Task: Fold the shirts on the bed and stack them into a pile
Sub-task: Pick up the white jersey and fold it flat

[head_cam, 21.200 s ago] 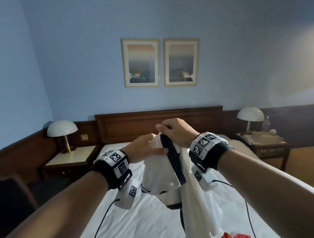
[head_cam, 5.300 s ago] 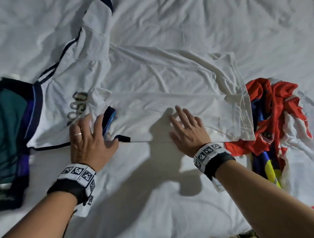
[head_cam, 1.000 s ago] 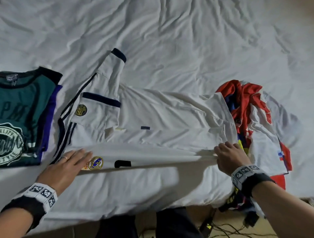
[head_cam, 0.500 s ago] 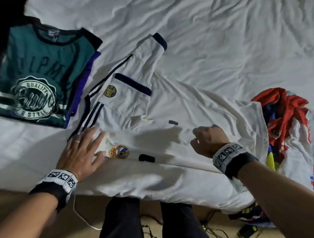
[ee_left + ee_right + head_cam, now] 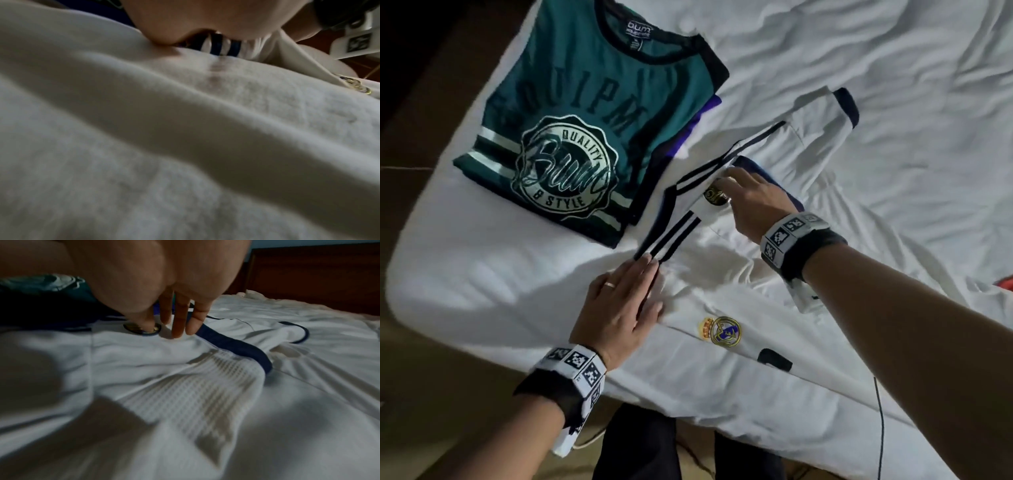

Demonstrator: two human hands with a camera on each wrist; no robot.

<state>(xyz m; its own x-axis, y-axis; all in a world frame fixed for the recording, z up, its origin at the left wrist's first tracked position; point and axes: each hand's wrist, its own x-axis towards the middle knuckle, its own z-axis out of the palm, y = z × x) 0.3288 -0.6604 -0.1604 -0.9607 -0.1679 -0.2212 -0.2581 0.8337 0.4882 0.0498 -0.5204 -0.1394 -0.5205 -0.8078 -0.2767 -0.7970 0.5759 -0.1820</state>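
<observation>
A white jersey [image 5: 722, 284] with navy trim and a crest lies spread along the bed's near edge. Its near sleeve [image 5: 709, 202] is folded in over the chest. My left hand [image 5: 650, 284] lies flat on the jersey's shoulder by the navy stripes, fingers straight. My right hand [image 5: 726, 190] reaches over to the folded sleeve. In the right wrist view its straight fingertips [image 5: 180, 331] touch the cloth between the round badge [image 5: 141, 330] and the navy cuff [image 5: 236, 344]. A folded green shirt [image 5: 592, 137] lies on a purple one at the upper left, close beside the jersey.
The white sheet [image 5: 893, 102] stretches wrinkled to the right and back. A scrap of red cloth [image 5: 1007, 282] shows at the right edge. The mattress edge [image 5: 482, 329] drops to the floor; my legs [image 5: 688, 445] stand against it. A thin cable [image 5: 881, 428] hangs there.
My right hand has moved from the jersey's middle up and left onto the folded sleeve. The left hand stays flat on the shoulder. The view has swung left, so the green shirt shows fully.
</observation>
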